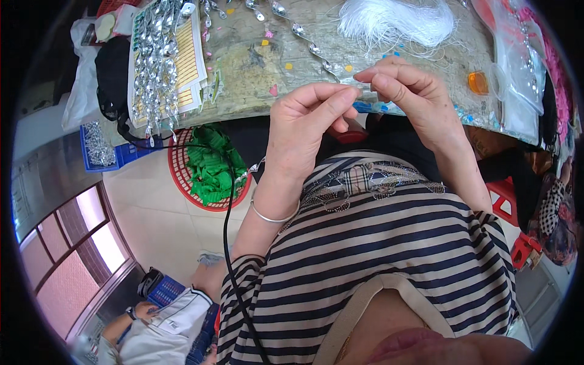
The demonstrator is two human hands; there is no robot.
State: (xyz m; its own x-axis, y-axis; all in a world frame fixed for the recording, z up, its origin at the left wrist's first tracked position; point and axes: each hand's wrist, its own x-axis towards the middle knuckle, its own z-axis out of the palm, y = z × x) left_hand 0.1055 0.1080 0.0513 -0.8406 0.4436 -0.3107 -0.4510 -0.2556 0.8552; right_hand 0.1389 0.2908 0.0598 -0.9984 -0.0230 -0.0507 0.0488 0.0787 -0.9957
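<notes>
Just over the table's near edge, my left hand [304, 125] pinches thumb against forefinger, and whatever lies between the tips is too small to make out. Close on its right, my right hand [420, 97] also pinches, its fingertips almost meeting the left ones. Nothing I can name shows in that pinch either. A strand of silver twisted ornaments [298, 29] runs down the tabletop and ends by the fingertips of both hands. Beyond my right hand lies a loose bundle of white thread [395, 23].
Several silver spiral strands [159, 61] hang over printed cards on the left of the worn table [243, 67]. Below stand a blue bin [125, 159] and a red basket [176, 176] of green material. An orange piece [478, 83] lies right. A black cable [228, 243] crosses my left arm.
</notes>
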